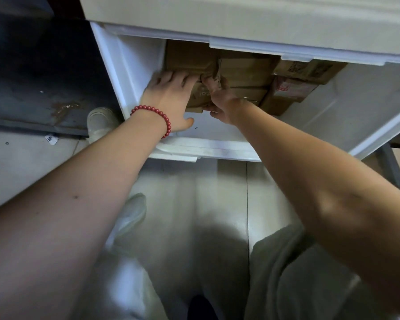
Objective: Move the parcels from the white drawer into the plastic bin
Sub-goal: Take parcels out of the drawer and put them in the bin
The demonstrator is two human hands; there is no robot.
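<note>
Brown paper-wrapped parcel (200, 95) upper centre of frame, in open white plastic drawer (134, 65). Left hand (169, 98) flat on top; right hand (219, 98) pinching crumpled wrap. Likely light, wrap soft, may tear: grip under parcel's edges.

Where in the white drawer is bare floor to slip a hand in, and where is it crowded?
Bare: drawer floor between parcels and right wall; narrow strip along front wall. Crowded: back middle, where left hand and right hand meet.
</note>
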